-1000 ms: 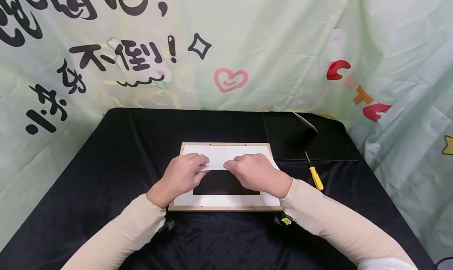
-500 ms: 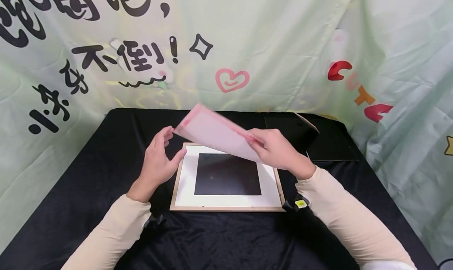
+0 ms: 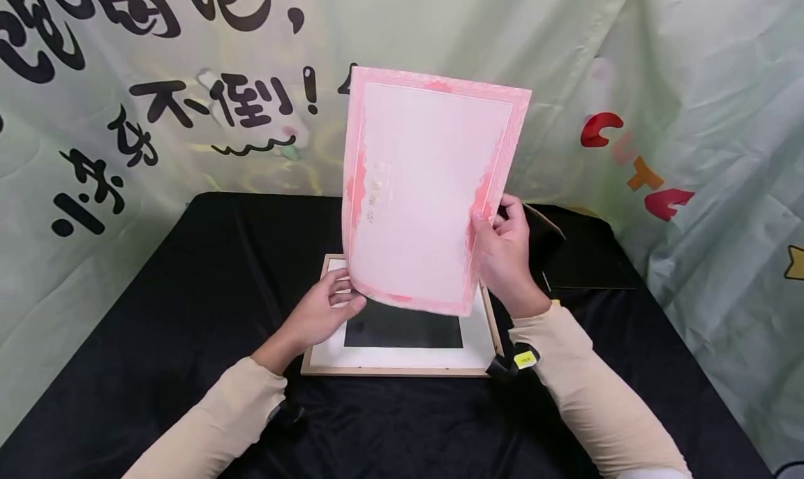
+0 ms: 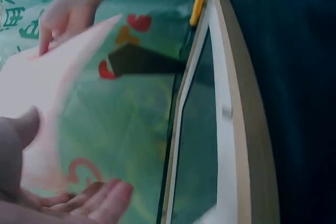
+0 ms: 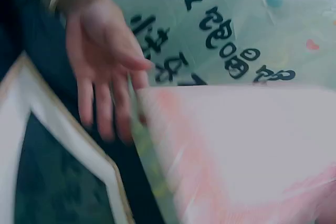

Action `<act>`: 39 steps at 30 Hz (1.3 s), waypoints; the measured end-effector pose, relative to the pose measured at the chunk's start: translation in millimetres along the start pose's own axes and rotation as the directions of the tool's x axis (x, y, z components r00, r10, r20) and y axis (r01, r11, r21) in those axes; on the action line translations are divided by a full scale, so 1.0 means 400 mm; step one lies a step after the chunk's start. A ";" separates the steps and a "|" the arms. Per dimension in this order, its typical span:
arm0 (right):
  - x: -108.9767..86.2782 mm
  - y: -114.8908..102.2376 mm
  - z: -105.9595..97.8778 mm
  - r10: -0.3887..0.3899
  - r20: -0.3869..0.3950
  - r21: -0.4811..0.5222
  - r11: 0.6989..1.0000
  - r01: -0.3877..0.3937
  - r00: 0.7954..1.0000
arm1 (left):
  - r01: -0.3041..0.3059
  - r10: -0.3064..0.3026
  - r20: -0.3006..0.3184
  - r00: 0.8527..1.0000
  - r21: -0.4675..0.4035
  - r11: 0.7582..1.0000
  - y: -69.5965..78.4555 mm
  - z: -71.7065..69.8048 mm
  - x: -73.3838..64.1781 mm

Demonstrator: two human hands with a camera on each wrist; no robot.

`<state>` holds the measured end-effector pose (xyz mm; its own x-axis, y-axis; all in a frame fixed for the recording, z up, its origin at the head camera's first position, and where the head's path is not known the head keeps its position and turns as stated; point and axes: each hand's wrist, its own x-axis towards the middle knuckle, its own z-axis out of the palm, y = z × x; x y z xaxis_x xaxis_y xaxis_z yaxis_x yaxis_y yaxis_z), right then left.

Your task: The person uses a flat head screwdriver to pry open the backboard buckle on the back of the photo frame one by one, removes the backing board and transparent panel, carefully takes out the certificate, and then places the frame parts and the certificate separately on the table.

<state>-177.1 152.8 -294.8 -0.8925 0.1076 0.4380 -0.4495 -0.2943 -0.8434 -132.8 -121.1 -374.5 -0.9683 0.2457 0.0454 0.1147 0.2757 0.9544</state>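
Observation:
A pink-bordered sheet of paper (image 3: 427,186) is raised over the picture frame (image 3: 396,372), its white face toward me and its lower edge slightly bowed. My right hand (image 3: 505,255) pinches the sheet's right edge, thumb in front. At the lower left corner is my left hand (image 3: 317,311); the right wrist view shows this hand (image 5: 105,72) with fingers extended beside the corner. Below, the wooden frame lies flat, with a white mat (image 3: 402,359) around a black centre (image 3: 402,331). The sheet hides the frame's upper middle.
At the back right lies a black board (image 3: 593,266) with a propped flap (image 3: 546,222). In the left wrist view a yellow screwdriver handle (image 4: 198,7) shows past the frame's far corner; my right arm mostly hides it in the head view. Black cloth (image 3: 251,255) covers the table.
The sheet has come up off the frame and been turned upright, pink border showing. My right hand lifted it by one edge; my left hand released it, moved away leftward, then returned to its lower corner.

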 end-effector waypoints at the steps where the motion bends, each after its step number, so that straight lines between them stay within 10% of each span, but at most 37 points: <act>1: -0.001 0.007 0.010 0.012 -0.051 0.099 0.995 -0.007 0.999 | 0.013 -0.011 0.024 1.000 -0.079 0.997 0.004 0.010 0.001; 7: -0.010 0.053 0.050 0.095 -0.119 0.374 0.926 -0.043 0.988 | -0.016 0.017 -0.003 1.000 -0.481 0.877 0.030 0.062 0.034; 13: -0.016 0.100 0.032 0.193 0.040 0.391 0.900 -0.193 0.980 | -0.060 -0.093 -0.244 0.965 -0.553 0.831 0.042 0.054 0.102; 16: 0.001 0.124 0.006 0.249 0.089 0.390 0.882 -0.264 0.964 | -0.042 -0.137 -0.301 0.944 -0.521 0.853 0.030 0.009 0.133; 20: 0.045 0.150 -0.048 0.349 0.030 0.336 0.879 -0.338 0.937 | 0.043 -0.139 -0.247 0.959 -0.359 0.932 0.004 -0.077 0.170; 25: 0.096 0.184 -0.124 0.475 -0.028 0.056 0.880 -0.473 0.880 | 0.117 -0.154 -0.160 0.975 -0.222 0.968 -0.017 -0.153 0.215; 29: 0.113 0.235 -0.159 0.474 -0.079 -0.248 0.842 -0.478 0.877 | 0.166 -0.216 -0.240 0.946 -0.212 0.963 -0.031 -0.183 0.251; 34: 0.140 0.293 -0.185 0.395 -0.059 -0.589 0.728 -0.351 0.917 | 0.143 -0.281 -0.359 0.890 -0.365 0.920 -0.044 -0.176 0.317; 39: 0.155 0.328 -0.205 0.443 0.011 -0.737 0.610 -0.293 0.896 | 0.122 -0.263 -0.305 0.915 -0.412 0.903 -0.062 -0.146 0.353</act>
<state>-294.5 198.5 -403.9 -0.9988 -0.0440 0.0222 -0.0409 0.4885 -0.8716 -285.5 -147.7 -374.6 -0.9842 -0.1311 -0.1189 -0.1057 -0.1038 0.9890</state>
